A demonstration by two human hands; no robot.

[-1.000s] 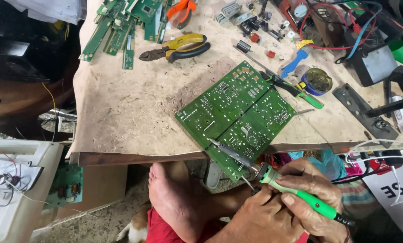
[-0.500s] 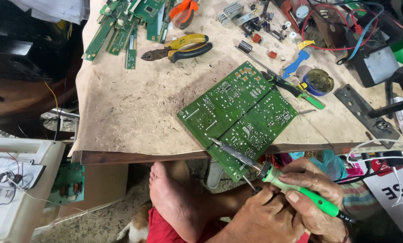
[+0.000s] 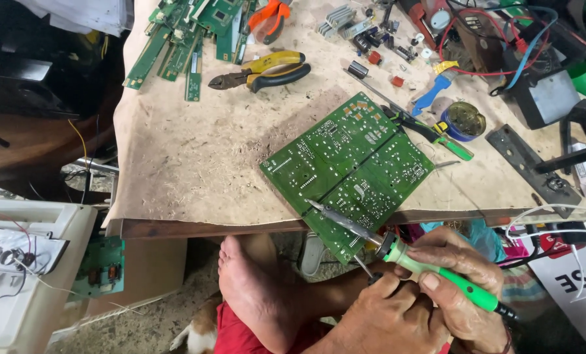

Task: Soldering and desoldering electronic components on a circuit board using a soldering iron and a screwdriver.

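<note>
A large green circuit board (image 3: 345,164) lies solder side up on the worn table (image 3: 188,164), one corner overhanging the front edge. My right hand (image 3: 460,278) grips a green-handled soldering iron (image 3: 437,272), and its metal tip rests on the board near the front edge. My left hand (image 3: 388,318), just below and touching the right, pinches a thin metal pin-like tool (image 3: 363,267) that points up at the board's overhanging corner. My bare foot (image 3: 247,288) rests under the table edge, left of both hands.
Yellow-handled pliers (image 3: 266,71), orange cutters (image 3: 270,13) and several narrow green board strips (image 3: 181,39) lie at the back. A blue round tin (image 3: 463,120), a green-handled screwdriver (image 3: 430,134), loose components and a black box with wires (image 3: 542,85) crowd the right. A white appliance (image 3: 24,262) stands at the lower left.
Nothing has visibly changed apart from a slight shift of the view; the iron's tip stays on the same spot of the board and both hands hold their places.
</note>
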